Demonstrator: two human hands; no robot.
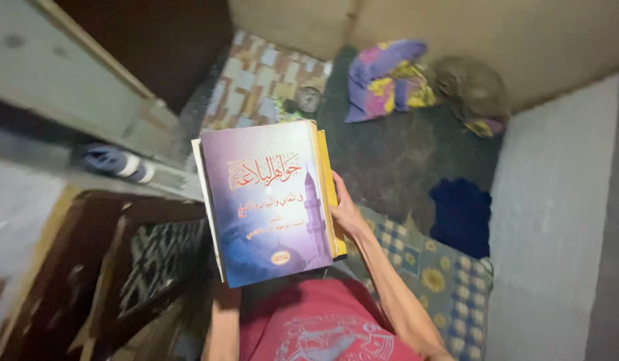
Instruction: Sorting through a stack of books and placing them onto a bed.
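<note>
Nearby, cushion [383, 80], checkered mat [429, 267]; right hand [346, 214] grips book [269, 200] (left hand hidden, can't tell).

Just one view here, a head cam looking almost straight down the person's front. The red shirt [323, 327] fills the bottom edge, so that's the near end. A book [269, 200] sits close under the lens, mid-frame. Farther off, the floor [396, 154] runs up to the walls along the top.
</note>
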